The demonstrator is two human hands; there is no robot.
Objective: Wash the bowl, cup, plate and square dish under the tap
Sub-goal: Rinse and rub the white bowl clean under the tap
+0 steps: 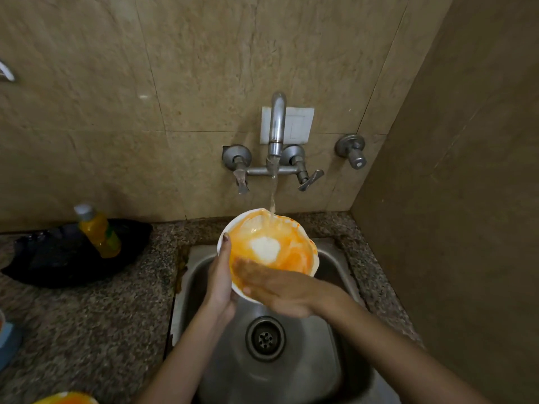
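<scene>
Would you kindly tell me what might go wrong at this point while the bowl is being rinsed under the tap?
1. Only the left hand has a grip on the wet bowl, at its rim, while the right hand rubs inside with flat fingers. The bowl may slip and drop into the steel sink.
2. The water stream lands near the bowl's far rim, so orange residue could splash onto the granite counter.

You've got a speckled granite counter (102,316) w/ a steel sink (320,383) sunk into it on the right. Back left on it sits a black dish (58,266). At the far-left edge is a blue item (8,342), cut off. At the bottom edge is an orange-smeared dish (67,399).
</scene>
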